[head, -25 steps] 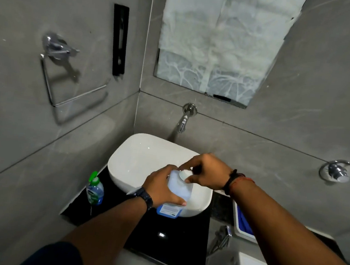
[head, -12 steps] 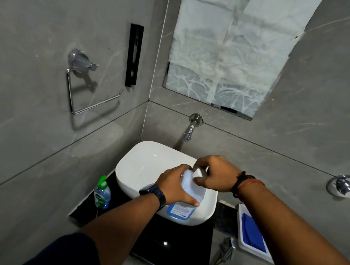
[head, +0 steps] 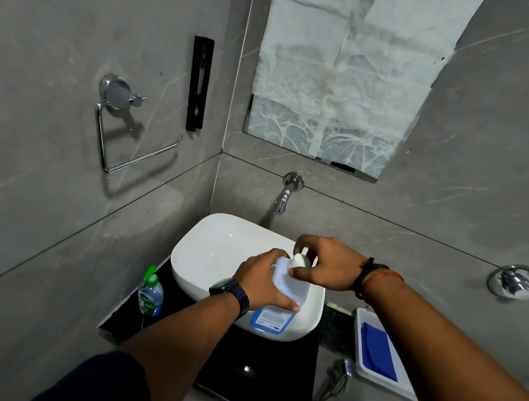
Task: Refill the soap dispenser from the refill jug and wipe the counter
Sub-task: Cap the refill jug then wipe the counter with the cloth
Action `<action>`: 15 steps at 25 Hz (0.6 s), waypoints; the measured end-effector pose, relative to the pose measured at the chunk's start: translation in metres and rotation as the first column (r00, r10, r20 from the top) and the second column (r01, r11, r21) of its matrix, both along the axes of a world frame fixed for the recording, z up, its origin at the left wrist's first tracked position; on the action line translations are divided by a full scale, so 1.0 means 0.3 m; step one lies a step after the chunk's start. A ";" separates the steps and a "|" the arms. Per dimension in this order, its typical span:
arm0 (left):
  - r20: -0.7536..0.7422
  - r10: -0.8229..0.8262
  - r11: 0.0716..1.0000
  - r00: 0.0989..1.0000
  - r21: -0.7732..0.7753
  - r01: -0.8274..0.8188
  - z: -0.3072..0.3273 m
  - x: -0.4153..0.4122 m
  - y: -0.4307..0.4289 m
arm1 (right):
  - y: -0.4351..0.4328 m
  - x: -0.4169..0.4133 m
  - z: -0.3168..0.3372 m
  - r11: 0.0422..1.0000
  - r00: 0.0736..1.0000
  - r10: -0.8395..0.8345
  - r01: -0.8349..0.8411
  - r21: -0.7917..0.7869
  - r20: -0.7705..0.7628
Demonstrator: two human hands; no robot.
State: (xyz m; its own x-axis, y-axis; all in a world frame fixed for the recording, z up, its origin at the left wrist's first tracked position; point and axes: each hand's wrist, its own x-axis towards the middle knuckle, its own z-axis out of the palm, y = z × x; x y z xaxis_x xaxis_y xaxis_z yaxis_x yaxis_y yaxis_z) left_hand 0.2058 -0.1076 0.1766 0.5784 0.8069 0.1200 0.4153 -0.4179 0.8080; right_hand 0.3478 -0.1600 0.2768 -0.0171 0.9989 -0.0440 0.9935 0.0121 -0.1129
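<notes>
The white basin (head: 219, 254) is taking up most of the black desk (head: 267, 362), leaving a bare strip open in front. The green-capped dispenser (head: 151, 293) is blocking the narrow left gap by the wall; the tap (head: 284, 199) is overhanging the basin's rear.

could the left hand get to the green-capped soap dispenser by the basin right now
Probably not at once: the left hand grips the refill jug over the basin. The soap dispenser stands on the counter to its left with nothing between, so once freed, likely yes.
</notes>
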 end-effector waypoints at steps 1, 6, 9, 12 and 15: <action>-0.004 0.001 1.000 1.000 0.011 -0.001 0.000 -0.001 0.001 | 0.000 0.001 0.002 1.000 1.000 0.000 0.000 0.008 0.024; -0.010 0.004 1.000 1.000 0.016 -0.004 0.002 -0.008 0.007 | 0.002 -0.001 -0.007 1.000 0.999 0.018 -0.017 -0.006 0.043; 0.009 0.003 1.000 1.000 0.019 -0.003 0.001 -0.011 0.010 | -0.003 -0.009 0.006 0.999 0.984 -0.030 0.024 0.036 0.175; -0.003 -0.002 1.000 1.000 0.023 0.002 0.006 -0.013 0.014 | -0.002 0.002 -0.007 0.999 0.993 0.019 -0.022 0.026 0.113; 0.008 -0.003 0.999 1.000 0.032 0.002 0.008 -0.013 0.013 | -0.001 0.000 0.003 0.997 0.981 0.008 -0.021 0.070 0.193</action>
State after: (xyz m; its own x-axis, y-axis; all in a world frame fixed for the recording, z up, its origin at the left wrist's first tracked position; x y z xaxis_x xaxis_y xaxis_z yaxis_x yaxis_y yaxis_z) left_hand 0.2018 -0.1037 0.1789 0.5791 0.8012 0.1505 0.4075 -0.4444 0.7978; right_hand 0.3477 -0.1605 0.2777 -0.0298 0.9993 0.0235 0.9962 0.0278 0.0821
